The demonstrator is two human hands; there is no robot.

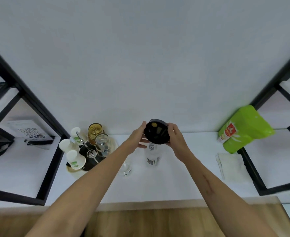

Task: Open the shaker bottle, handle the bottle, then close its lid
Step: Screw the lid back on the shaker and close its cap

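A clear shaker bottle (152, 155) with a dark logo stands upright on the white counter (183, 177), near the back wall. Its black round lid (157, 132) sits at the top of the bottle, tilted toward me. My left hand (139, 137) touches the lid's left side and the bottle's neck, fingers spread. My right hand (175, 134) grips the lid's right edge. Whether the lid is seated on the bottle or lifted off, I cannot tell.
A small clear glass (126, 168) stands just left of the bottle. A round tray (75, 171) at the left holds paper cups (75, 159), glass jars (103, 146) and a whisk. A green bag (243, 129) and a folded cloth (231, 166) lie at the right. Black shelf frames flank the counter.
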